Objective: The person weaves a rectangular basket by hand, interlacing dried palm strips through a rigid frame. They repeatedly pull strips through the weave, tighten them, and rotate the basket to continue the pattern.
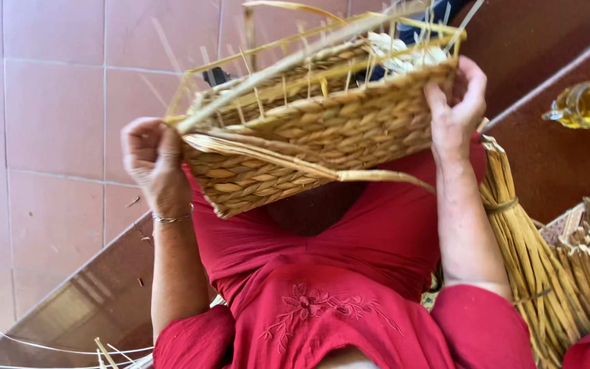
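Both hands (151,160) (453,109) at basket (322,130) edges

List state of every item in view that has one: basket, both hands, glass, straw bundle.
Rectangular woven straw basket: unfinished, loose stakes sticking out of rim, tilted, held up off lap.
Left hand: fingers closed on basket's corner.
Right hand: fingers gripping basket's other end.
Clear glass mug of yellow liquid: partly full, untouched.
Tied bundle of straw: bound, lying beside person.
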